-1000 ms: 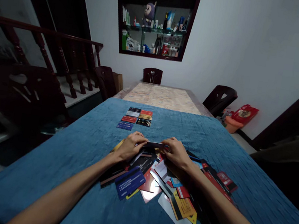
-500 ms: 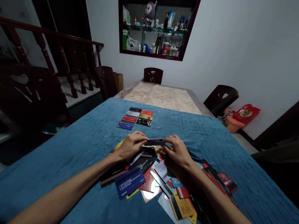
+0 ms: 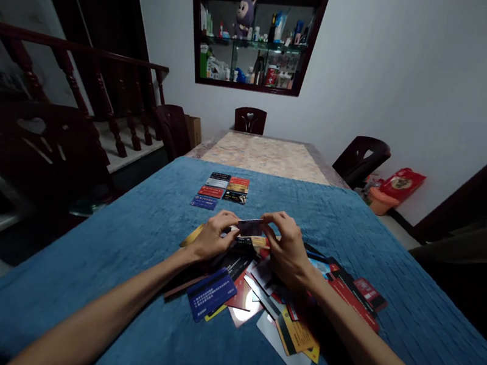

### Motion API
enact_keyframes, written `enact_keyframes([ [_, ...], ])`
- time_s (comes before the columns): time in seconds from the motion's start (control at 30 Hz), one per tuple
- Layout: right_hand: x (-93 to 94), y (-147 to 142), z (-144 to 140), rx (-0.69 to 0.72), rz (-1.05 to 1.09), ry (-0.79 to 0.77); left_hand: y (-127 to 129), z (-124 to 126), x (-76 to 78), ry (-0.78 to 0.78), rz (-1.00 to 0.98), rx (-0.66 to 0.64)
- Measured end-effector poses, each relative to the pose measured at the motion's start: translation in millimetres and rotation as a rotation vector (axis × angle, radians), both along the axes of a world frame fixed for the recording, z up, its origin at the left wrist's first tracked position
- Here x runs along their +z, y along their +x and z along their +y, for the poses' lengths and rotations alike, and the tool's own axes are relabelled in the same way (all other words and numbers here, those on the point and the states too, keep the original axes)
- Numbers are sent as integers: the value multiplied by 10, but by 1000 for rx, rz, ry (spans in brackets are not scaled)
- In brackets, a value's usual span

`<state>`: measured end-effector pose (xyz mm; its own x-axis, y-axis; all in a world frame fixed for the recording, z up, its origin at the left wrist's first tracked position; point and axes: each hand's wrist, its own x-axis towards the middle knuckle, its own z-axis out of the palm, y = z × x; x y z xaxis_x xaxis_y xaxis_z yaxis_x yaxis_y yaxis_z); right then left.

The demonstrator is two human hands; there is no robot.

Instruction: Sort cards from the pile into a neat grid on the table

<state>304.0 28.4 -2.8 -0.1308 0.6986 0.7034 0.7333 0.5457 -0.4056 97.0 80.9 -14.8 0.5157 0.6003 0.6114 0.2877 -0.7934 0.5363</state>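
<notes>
Both my hands hold one dark card (image 3: 249, 226) by its ends, a little above a loose pile of cards (image 3: 271, 301). My left hand (image 3: 212, 237) pinches the card's left end. My right hand (image 3: 286, 246) pinches its right end from above. The pile spreads over the blue cloth (image 3: 133, 239) under my wrists, with a blue card (image 3: 210, 294) at its left front and a yellow and black card (image 3: 298, 336) at its right front. Farther away lie several cards set out in two neat columns (image 3: 222, 191).
Beyond the cloth the bare patterned tabletop (image 3: 266, 155) runs to dark chairs (image 3: 249, 120) at the far end and right side. A wooden stair railing (image 3: 78, 88) stands at the left. A wall niche (image 3: 254, 30) holds bottles and a plush toy.
The card has been lifted slightly higher and tilted toward me. My right hand has shifted left, closer over the card; my left hand has stayed on its end.
</notes>
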Motion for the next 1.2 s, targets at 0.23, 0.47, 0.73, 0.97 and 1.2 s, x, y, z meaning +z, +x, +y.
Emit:
enact_keyframes([
  [0.23, 64, -54, -67, -38, -262, 47, 40, -149, 116, 85, -58, -7],
  [0.47, 40, -92, -63, -13, -351, 71, 93, -136, 54, 139, -58, 12],
  [0.73, -60, 16, 12, -46, -309, -61, 60, -91, 38, 65, -110, 59],
  [0.97, -143, 120, 82, -58, -295, -202, 46, -5, -45, 6, -155, 136],
  [1.2, -156, 130, 99, -58, -229, -202, 33, 97, -145, -56, -170, 206],
])
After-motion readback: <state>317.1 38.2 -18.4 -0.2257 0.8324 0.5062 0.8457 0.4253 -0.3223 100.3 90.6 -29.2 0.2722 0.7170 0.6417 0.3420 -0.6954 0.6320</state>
